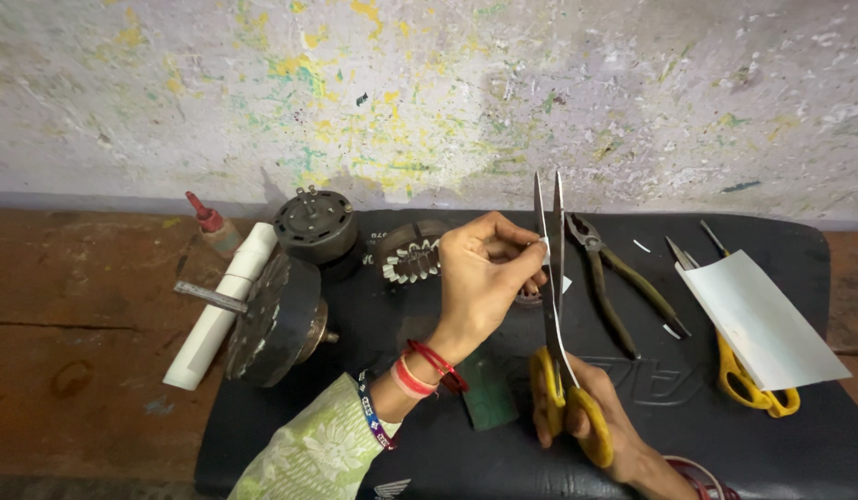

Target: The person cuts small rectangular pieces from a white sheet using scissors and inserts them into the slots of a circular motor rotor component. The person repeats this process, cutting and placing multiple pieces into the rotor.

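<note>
A: Where is the small paper strip [544,246], and who holds it?

B: The left hand [480,278] pinches it between thumb and fingertips, above the black padded mat [799,435]. The strip sits right between the two blades of the yellow-handled scissors [557,306], so it touches or nearly touches them.

A: And the right hand?

B: The right hand [591,412] is closed in the loops of the scissors, low in the picture, near the person. The blades are a little apart, in a narrow V.

A: How do the scissors lie?

B: Their long axis runs almost straight away from the person, tips toward the painted wall [429,93]. The strip crosses this axis from the left side. So the left hand is the nearer one to the strip; the right hand is well below it, at the handle end.

A: What else is around?

B: Pliers [623,287] lie just right of the blades, then a white sheet [762,319] over a second pair of scissors [753,384]. On the left are a motor stator [410,259], a motor housing [316,222], a rotor with its shaft [272,319] and a white pipe [221,306].
</note>
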